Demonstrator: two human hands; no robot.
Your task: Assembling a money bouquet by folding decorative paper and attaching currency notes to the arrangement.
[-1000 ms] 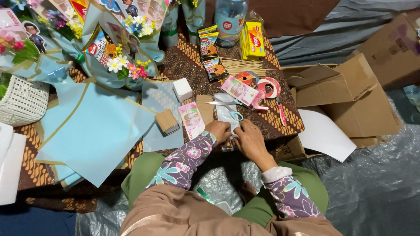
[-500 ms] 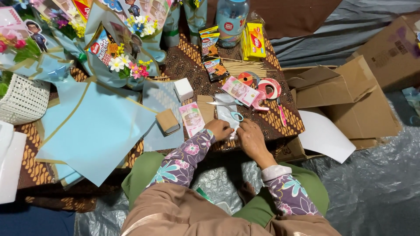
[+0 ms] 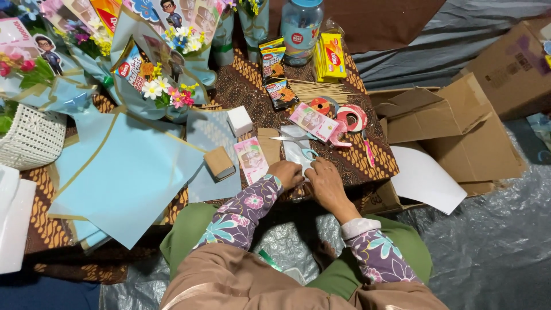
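Batik cloth in brown covers the low table, and grey plastic sheeting lies on the floor around it. Both hands meet at the near edge of the table. The left hand is curled, its fingers together on a clear plastic sleeve; the right hand lies flat just beside it, fingers pressing on the same sleeve (I cannot tell if something is pinched under the palm). The sleeve lies between the hands and the scissors, which touch its far end.

I judge that the step in hand is preparing or flattening this sleeve. A next move would call for one hand to keep the thin plastic steady while the other one works, because such material slides easily.

I count two pink banknotes: one left of the hands, one beyond the scissors. There are also one small white box, one brown box, two tape rolls, one bundle of wooden skewers, and several light blue wrapping sheets at the left.
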